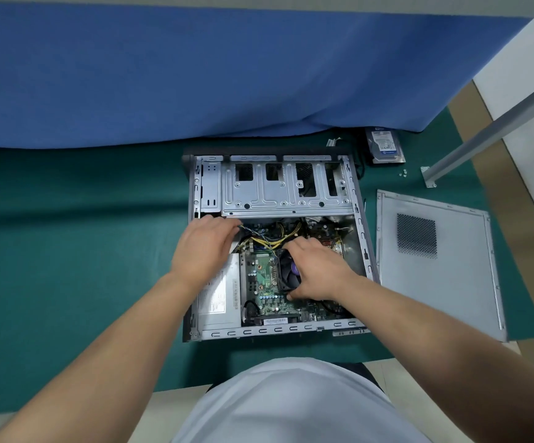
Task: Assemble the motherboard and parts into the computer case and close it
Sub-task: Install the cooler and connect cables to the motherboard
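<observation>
**Both hands down inside the open case**

Left hand [203, 247] is reaching in at the middle of the frame, fingers curled in by the yellow and black cables [270, 236], though I can't tell if it's actually pinching any of them. Right hand [318, 271] is curled around the black cooler fan [288, 270], thumb tucked under its lower edge, so it's gripping that. The fan sits on the green motherboard [264, 282], which is already lying in the computer case [275, 244], center frame, on the green tabletop [67, 251]. A grey power supply [219, 292] sits just left of the board. The side panel [435, 260] lies flat to the right of the case, and a hard drive [385, 145] rests at the upper right, near the blue cloth [195, 75].
</observation>
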